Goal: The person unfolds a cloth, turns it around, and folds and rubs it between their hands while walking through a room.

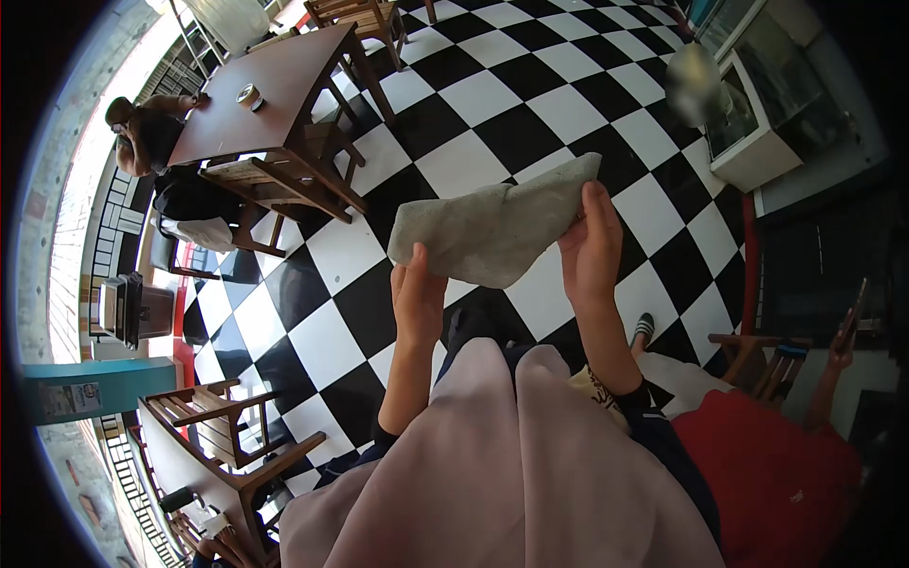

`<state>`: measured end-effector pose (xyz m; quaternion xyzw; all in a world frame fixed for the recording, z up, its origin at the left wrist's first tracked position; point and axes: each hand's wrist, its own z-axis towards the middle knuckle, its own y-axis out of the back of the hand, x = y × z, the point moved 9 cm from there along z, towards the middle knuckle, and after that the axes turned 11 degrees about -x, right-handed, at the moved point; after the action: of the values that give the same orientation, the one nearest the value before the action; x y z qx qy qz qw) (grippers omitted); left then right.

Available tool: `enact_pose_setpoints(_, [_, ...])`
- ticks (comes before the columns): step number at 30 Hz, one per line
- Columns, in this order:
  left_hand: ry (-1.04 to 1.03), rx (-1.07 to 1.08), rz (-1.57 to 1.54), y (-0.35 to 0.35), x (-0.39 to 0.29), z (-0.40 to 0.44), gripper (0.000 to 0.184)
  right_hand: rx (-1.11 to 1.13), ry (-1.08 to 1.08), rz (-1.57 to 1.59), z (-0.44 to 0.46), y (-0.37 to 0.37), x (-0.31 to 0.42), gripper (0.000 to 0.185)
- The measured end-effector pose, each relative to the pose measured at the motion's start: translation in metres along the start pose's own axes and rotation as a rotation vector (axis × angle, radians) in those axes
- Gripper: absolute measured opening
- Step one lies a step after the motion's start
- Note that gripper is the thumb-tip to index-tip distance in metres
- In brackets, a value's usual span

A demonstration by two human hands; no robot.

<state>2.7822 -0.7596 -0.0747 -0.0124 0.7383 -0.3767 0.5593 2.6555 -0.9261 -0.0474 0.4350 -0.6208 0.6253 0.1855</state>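
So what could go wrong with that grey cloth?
The grey cloth is held only near its ends, so if the left hand or right hand let go, that side might flop down. If both slipped, it could land on the checkered floor, since there's no table under it. And a person in red is close on the right, so a wide swing of the right arm might bump them.

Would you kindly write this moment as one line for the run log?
left hand: holds grey cloth at left end | right hand: holds right end | cloth: between both hands, above checkered floor
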Motion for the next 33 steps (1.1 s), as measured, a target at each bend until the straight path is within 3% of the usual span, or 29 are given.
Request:
enact_pose_setpoints(6, [0.167, 0.05, -0.114, -0.031, 0.041, 0.132, 0.05, 0.039, 0.04, -0.057, 0.129, -0.025, -0.012, 0.023])
enact_pose_setpoints(8, [0.248, 0.299, -0.285, -0.064, 0.051, 0.179, 0.044, 0.035, 0.088, -0.052, 0.171, -0.037, -0.008, 0.021])
enact_pose_setpoints(10, [0.431, 0.364, -0.285, -0.084, 0.075, 0.229, 0.05, -0.006, 0.146, -0.044, 0.215, -0.051, -0.002, 0.02])
enact_pose_setpoints(12, [0.523, 0.599, -0.179, -0.114, 0.085, 0.273, 0.051, -0.033, 0.203, -0.049, 0.255, -0.067, 0.005, 0.02])
enact_pose_setpoints(18, [0.426, 0.615, 0.474, -0.196, 0.114, 0.384, 0.037, -0.128, 0.382, -0.167, 0.346, -0.078, 0.02, 0.021])
enact_pose_setpoints(23, [0.48, 0.582, 0.467, -0.241, 0.155, 0.459, 0.027, -0.235, 0.345, -0.055, 0.443, -0.071, 0.02, 0.021])
enact_pose_setpoints(28, [0.323, 0.376, 0.246, -0.305, 0.175, 0.553, 0.021, -0.288, 0.248, 0.079, 0.553, -0.071, 0.029, 0.029])
enact_pose_setpoints(31, [0.239, 0.349, 0.037, -0.342, 0.176, 0.616, 0.02, -0.04, 0.245, -0.135, 0.627, -0.101, 0.042, 0.058])
enact_pose_setpoints(33, [0.144, 0.329, -0.027, -0.367, 0.166, 0.647, 0.021, 0.033, 0.292, -0.183, 0.667, -0.118, 0.057, 0.059])
